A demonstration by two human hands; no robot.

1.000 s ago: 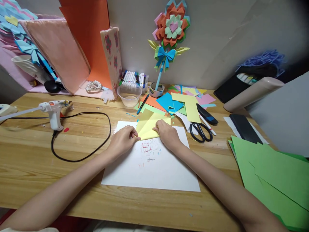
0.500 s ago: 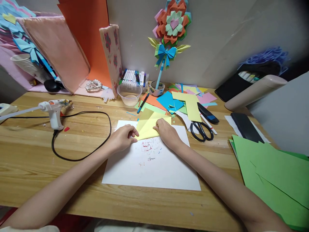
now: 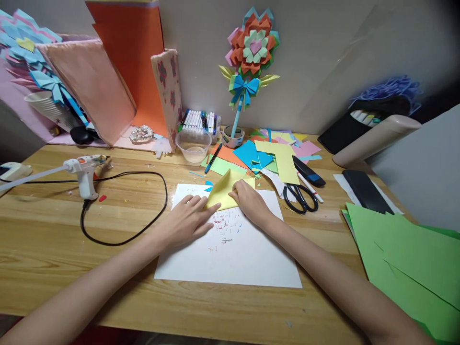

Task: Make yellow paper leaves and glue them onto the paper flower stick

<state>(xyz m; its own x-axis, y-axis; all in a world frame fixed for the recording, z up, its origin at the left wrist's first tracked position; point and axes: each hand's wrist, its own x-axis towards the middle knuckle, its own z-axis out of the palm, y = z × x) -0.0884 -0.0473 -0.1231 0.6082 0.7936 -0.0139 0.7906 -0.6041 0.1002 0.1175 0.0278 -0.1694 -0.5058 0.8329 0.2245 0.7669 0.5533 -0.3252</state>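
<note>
A partly folded yellow paper [image 3: 223, 190] rests on the far part of a white sheet [image 3: 230, 261] that bears faint coloured marks. One flap of the yellow paper stands raised. My left hand [image 3: 187, 218] lies with fingers apart at the paper's left corner, its index fingertip on the near edge. On the right side, my right hand [image 3: 247, 199] pinches the yellow paper between thumb and bent fingers.
Black-handled scissors [image 3: 301, 197], a cutter [image 3: 309, 172] and coloured paper scraps [image 3: 251, 152] lie behind and right. A white glue gun [image 3: 85, 177] with a looping cord stands left. Green sheets [image 3: 420, 258] cover the right side. A clear bowl [image 3: 194, 143] sits behind.
My left hand has opened from a closer finger grip and spread at the paper's left corner. The raised yellow flap has shifted right. The camera view has shifted slightly.
</note>
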